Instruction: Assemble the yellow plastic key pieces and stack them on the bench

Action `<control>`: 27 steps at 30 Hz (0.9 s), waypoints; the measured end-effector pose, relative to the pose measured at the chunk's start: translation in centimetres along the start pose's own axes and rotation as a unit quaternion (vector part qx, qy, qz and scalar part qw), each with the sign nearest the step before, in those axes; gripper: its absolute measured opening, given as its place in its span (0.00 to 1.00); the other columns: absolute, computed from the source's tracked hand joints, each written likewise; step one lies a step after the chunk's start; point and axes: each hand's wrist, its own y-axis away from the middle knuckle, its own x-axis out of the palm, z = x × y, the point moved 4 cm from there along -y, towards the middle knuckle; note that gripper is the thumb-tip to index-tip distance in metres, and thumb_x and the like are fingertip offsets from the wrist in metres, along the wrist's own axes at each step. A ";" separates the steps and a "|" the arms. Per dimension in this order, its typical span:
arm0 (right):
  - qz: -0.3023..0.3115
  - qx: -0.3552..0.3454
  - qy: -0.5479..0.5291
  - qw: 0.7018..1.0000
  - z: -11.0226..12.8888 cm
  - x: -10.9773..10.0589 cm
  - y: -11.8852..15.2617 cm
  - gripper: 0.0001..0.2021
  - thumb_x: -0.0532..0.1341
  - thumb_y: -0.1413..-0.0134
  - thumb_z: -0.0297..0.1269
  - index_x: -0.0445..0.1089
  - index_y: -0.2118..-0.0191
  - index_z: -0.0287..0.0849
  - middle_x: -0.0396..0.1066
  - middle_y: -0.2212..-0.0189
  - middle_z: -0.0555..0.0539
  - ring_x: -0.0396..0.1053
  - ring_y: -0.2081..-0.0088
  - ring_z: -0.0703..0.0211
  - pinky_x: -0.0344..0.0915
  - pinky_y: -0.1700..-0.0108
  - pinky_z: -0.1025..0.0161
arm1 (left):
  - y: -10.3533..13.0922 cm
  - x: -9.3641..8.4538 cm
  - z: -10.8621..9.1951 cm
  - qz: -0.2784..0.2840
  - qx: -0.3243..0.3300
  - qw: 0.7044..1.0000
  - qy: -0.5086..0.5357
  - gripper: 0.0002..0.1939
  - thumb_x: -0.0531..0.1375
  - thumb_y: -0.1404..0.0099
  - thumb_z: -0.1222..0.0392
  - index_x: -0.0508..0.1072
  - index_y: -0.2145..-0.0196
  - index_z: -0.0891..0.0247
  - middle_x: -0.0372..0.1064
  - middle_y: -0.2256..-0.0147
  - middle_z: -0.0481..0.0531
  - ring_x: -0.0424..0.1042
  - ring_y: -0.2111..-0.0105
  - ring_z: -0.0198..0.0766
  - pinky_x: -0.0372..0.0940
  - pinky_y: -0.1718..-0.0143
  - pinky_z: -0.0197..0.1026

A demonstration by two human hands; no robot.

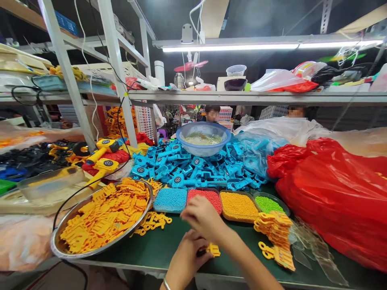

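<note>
My left hand [188,250] is closed around a small yellow plastic piece [214,250] low over the table's front edge, and the fingers hide most of it. Just above it is my right hand [201,215], its fingers curled together at the near edge of a tray of red beads [208,196]. Whatever its fingertips may hold is hidden. Beside that tray stand trays of blue beads [171,198], orange beads [238,204] and green beads [269,204]. To the right, yellow comb-like pieces [274,229] with ring ends are stacked.
A metal bowl [148,201] heaped with yellow pieces stands at left. Blue plastic tool shells [181,165] are piled behind the trays, with a blue basin [203,151] on them. A big red bag [329,197] bulges at right. A shelf rail [242,96] crosses above.
</note>
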 end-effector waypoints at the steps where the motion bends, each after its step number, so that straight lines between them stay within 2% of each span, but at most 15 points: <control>1: -0.016 0.050 0.052 0.997 -1.9 0.0 -2.2 0.12 0.51 0.41 0.31 0.71 0.61 0.39 0.68 0.62 0.41 0.61 0.55 0.51 0.58 0.54 0.52 | 0.0 0.0 0.0 -0.004 -0.010 1.000 0.001 0.06 0.63 0.45 0.59 0.74 0.67 0.58 0.70 0.63 0.47 0.64 0.62 0.39 0.58 0.60 0.40; 2: -0.010 0.082 0.097 0.992 -3.4 0.2 -4.2 0.10 0.53 0.43 0.31 0.72 0.64 0.38 0.69 0.62 0.40 0.61 0.54 0.50 0.57 0.55 0.53 | 0.1 -0.1 0.0 -0.006 -0.017 1.000 0.002 0.07 0.64 0.46 0.59 0.74 0.67 0.57 0.70 0.62 0.46 0.63 0.61 0.38 0.57 0.59 0.40; 4: 0.021 0.103 0.142 0.984 -5.4 1.0 -7.3 0.05 0.60 0.49 0.31 0.74 0.68 0.38 0.70 0.64 0.40 0.61 0.54 0.48 0.57 0.55 0.55 | 0.3 -0.2 0.0 -0.011 -0.025 1.000 0.003 0.08 0.65 0.46 0.59 0.73 0.66 0.56 0.69 0.61 0.44 0.63 0.61 0.38 0.56 0.59 0.40; 7: 0.083 0.109 0.182 0.974 -6.5 2.8 -9.8 0.04 0.66 0.56 0.33 0.74 0.71 0.39 0.70 0.63 0.43 0.62 0.53 0.49 0.58 0.55 0.57 | 0.5 -0.2 0.0 -0.015 -0.032 0.999 0.003 0.08 0.65 0.47 0.59 0.72 0.67 0.56 0.69 0.61 0.43 0.63 0.61 0.37 0.55 0.60 0.39; 10: 0.127 0.117 0.210 0.962 -6.4 4.4 -10.8 0.08 0.62 0.50 0.39 0.71 0.66 0.39 0.69 0.61 0.46 0.63 0.53 0.54 0.60 0.53 0.54 | 0.6 -0.1 0.2 -0.017 -0.032 0.999 0.003 0.08 0.65 0.47 0.60 0.72 0.67 0.57 0.69 0.62 0.43 0.63 0.61 0.37 0.55 0.60 0.39; 13: 0.141 0.123 0.225 0.956 -6.1 5.3 -11.1 0.10 0.58 0.45 0.40 0.68 0.62 0.38 0.68 0.58 0.46 0.65 0.55 0.57 0.61 0.52 0.52 | 0.7 0.0 0.4 -0.015 -0.027 1.000 0.000 0.07 0.65 0.46 0.60 0.71 0.68 0.59 0.69 0.62 0.43 0.62 0.61 0.37 0.54 0.60 0.39; 17: 0.126 0.121 0.221 0.960 -6.2 5.6 -11.1 0.09 0.58 0.45 0.38 0.69 0.63 0.38 0.69 0.60 0.46 0.65 0.55 0.57 0.61 0.54 0.54 | 0.7 0.0 0.4 -0.012 -0.027 1.000 -0.006 0.07 0.65 0.46 0.60 0.71 0.69 0.59 0.68 0.62 0.43 0.62 0.61 0.37 0.54 0.60 0.39; 21: 0.080 0.111 0.199 0.970 -6.4 5.4 -10.6 0.06 0.60 0.49 0.34 0.73 0.68 0.39 0.70 0.64 0.44 0.62 0.54 0.53 0.59 0.57 0.60 | 0.6 -0.1 0.3 -0.014 -0.027 1.000 -0.005 0.07 0.64 0.46 0.60 0.71 0.68 0.59 0.68 0.62 0.43 0.62 0.61 0.37 0.54 0.60 0.39; 27: 0.013 0.117 0.163 0.980 -7.1 5.3 -9.3 0.06 0.63 0.52 0.37 0.75 0.68 0.42 0.71 0.66 0.45 0.62 0.58 0.53 0.54 0.63 0.64 | 0.6 -0.2 0.0 -0.014 -0.022 1.000 0.000 0.06 0.64 0.45 0.60 0.71 0.69 0.58 0.68 0.62 0.43 0.63 0.60 0.37 0.54 0.60 0.39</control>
